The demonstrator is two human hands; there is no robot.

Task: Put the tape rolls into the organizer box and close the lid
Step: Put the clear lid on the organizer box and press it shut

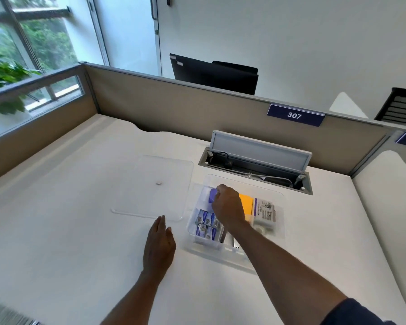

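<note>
From the head view, the right hand [227,207] reaches into the clear box [280,231], fingers curled on a purple roll [213,195] at its far-left compartment. The left hand [159,245] rests flat and open on the desk [68,231] beside the box. The lid [155,186] lies apart, left. Best seat the roll fully down, so the lid will sit flush.

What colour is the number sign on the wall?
Dark blue with white digits, 307, seen in the head view.

Daylit window [31,43], beige partition [174,106], white desk [68,231], white wall [291,31].
</note>
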